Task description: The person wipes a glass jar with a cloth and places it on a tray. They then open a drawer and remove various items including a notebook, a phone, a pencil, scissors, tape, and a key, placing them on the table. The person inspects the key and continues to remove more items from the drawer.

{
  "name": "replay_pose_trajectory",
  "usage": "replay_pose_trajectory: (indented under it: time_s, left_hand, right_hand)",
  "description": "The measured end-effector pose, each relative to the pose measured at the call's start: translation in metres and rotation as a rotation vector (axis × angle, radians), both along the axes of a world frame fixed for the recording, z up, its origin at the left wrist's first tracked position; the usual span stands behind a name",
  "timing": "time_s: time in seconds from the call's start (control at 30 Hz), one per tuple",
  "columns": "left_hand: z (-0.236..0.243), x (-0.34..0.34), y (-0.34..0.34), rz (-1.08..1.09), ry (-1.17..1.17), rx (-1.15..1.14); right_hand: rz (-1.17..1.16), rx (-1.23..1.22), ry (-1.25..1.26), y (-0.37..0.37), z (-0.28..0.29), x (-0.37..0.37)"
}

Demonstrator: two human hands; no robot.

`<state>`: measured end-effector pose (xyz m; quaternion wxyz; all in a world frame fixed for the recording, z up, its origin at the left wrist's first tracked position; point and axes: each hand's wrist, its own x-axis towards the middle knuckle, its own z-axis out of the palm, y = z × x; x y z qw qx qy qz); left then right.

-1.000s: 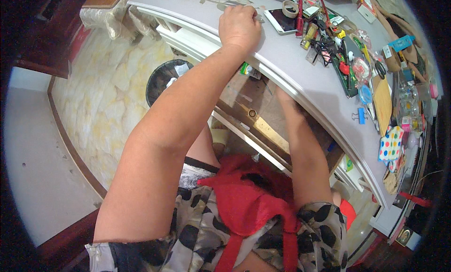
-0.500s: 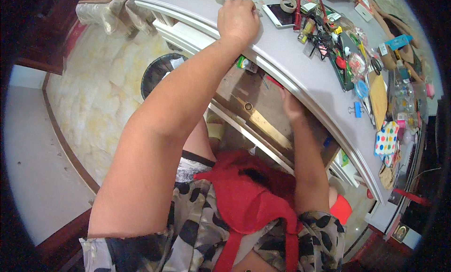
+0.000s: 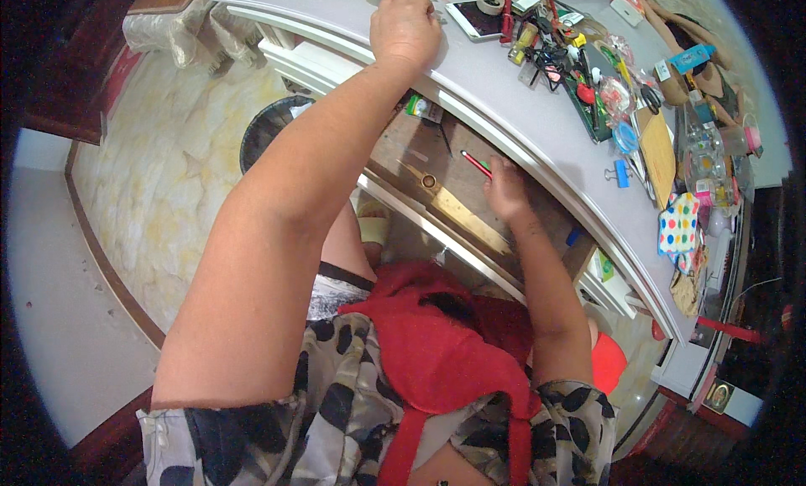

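My left hand rests on the grey tabletop near its front edge, back of the hand up and fingers curled. Anything inside its fingers is hidden. Below the tabletop, a drawer stands pulled out. Inside it, my right hand grips a slim red pen, whose tip points up and left. Beside the pen lie a flat strip of wood and a small brown ring. A green and white box and a thin dark rod are at the drawer's far end.
On the tabletop lie a white phone, a tape roll, scissors, a blue binder clip, a dotted pouch and plastic bottles. A black-lined bin stands left of the drawer. A red bag hangs before me.
My right hand has come out from under the tabletop edge, toward me, with the red pen now plainly visible. My left hand stays on the tabletop. The view has shifted slightly.
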<state>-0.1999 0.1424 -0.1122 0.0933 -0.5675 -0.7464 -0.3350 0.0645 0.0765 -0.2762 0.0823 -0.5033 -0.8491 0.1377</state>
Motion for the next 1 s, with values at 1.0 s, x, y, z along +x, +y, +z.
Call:
replay_pose_trajectory:
  time_s: [1.0]
  left_hand:
    - [-0.004,-0.001,0.004,-0.03,-0.015,0.049]
  right_hand:
    - [-0.19,0.277,0.295,0.074,0.237,0.043]
